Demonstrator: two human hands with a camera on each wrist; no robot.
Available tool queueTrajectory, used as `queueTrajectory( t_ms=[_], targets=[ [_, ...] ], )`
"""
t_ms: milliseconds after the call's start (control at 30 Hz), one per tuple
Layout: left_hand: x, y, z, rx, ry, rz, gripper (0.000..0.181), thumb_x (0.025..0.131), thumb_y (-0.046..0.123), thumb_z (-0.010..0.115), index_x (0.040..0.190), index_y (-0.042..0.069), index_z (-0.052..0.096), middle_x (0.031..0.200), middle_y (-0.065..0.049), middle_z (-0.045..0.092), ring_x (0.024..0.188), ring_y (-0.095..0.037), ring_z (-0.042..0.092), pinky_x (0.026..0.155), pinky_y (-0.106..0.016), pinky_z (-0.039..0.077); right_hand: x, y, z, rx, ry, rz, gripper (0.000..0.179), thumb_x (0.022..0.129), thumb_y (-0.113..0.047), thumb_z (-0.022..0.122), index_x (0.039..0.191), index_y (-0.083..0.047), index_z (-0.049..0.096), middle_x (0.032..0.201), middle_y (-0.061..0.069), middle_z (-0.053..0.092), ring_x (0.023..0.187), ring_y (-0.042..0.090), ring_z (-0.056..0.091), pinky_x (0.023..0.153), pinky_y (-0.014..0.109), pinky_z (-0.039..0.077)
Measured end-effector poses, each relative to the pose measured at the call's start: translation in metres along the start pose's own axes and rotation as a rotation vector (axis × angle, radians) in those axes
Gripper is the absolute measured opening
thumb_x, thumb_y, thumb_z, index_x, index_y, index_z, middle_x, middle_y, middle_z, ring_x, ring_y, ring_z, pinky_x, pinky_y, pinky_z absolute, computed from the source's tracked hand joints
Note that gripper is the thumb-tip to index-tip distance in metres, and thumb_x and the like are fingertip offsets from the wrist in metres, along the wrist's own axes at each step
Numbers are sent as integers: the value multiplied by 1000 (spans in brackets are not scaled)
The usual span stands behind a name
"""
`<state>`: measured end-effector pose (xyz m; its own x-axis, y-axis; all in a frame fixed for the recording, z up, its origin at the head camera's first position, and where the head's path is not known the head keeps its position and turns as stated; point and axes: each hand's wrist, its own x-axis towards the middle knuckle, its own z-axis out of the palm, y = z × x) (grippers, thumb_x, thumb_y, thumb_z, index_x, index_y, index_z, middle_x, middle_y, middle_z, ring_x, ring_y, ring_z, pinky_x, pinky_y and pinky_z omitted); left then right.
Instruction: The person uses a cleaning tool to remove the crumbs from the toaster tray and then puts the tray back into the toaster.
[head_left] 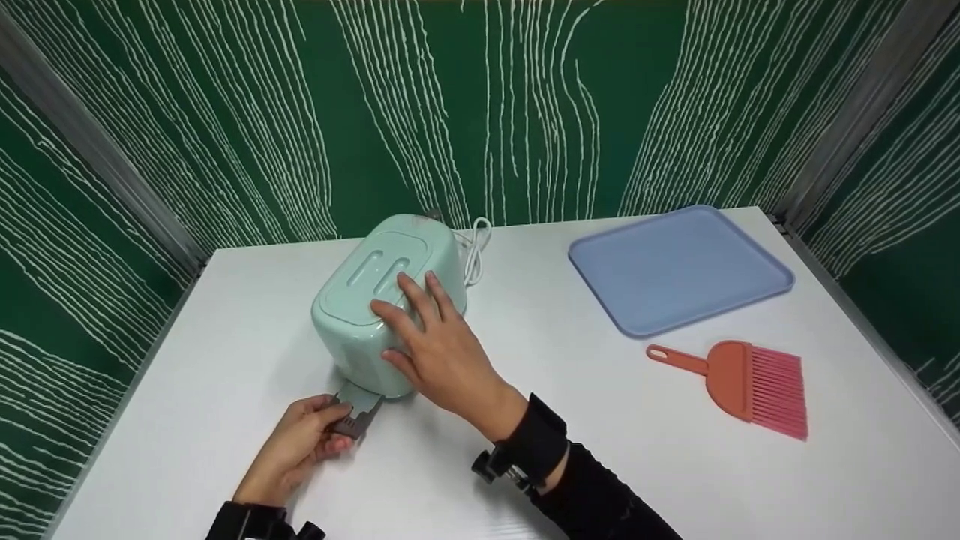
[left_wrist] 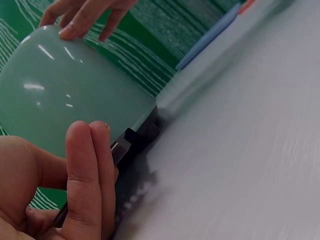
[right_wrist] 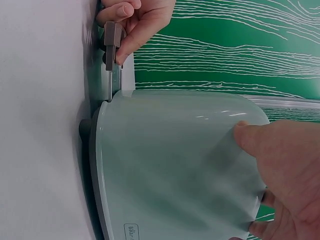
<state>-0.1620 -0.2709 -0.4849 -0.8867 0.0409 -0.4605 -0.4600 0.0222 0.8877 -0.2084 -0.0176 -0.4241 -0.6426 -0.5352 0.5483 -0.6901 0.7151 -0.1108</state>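
Observation:
A mint-green toaster (head_left: 341,341) with a lid on top stands upright on the white table. My left hand (head_left: 296,442) pinches the grey end of a crumb tray (right_wrist: 112,42), thumb on top and fingers beneath. The tray sticks partly out of the toaster's low end; its inner part is hidden inside. In the left wrist view, two straight fingers (left_wrist: 82,175) stand in front of the tray. My right hand (head_left: 457,367) rests on the toaster's upper side and top edge, fingers spread, with the thumb against the side wall.
A white power cord (head_left: 474,251) lies coiled behind the toaster. At the right is a blue tray (head_left: 675,270), with an orange dustpan-shaped piece (head_left: 727,379) and its pink-bristled brush (head_left: 778,390) in front. Green, white-streaked walls (head_left: 525,112) border the white table (head_left: 547,300).

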Motion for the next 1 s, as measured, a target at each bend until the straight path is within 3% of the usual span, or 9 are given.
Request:
queueTrajectory(
  t_ms=[233, 667, 1000],
  targets=[
    [1, 0, -1, 1, 8, -13, 16, 109, 13, 60, 112, -3, 57, 77, -2, 68, 60, -6, 68, 55, -16, 59, 0, 0, -1, -9, 10, -6, 55, 109, -42, 62, 157, -19, 47, 166, 23, 42, 160, 41, 37, 136, 54, 29],
    [0, -2, 0, -7, 6, -7, 17, 110, 16, 61, 105, 1, 57, 73, -1, 68, 54, -3, 65, 51, -15, 57, 0, 0, 0, -20, 0, 4, 55, 110, -43, 61, 158, -20, 46, 167, 23, 40, 159, 45, 37, 135, 55, 31],
    [-2, -1, 0, -10, -10, -15, 17, 110, 15, 60, 108, -2, 56, 73, -1, 67, 54, -4, 66, 50, -14, 56, 0, -1, 0, -13, -11, 12, 54, 110, -43, 60, 158, -21, 46, 168, 23, 39, 159, 46, 36, 135, 55, 30]
  ],
)
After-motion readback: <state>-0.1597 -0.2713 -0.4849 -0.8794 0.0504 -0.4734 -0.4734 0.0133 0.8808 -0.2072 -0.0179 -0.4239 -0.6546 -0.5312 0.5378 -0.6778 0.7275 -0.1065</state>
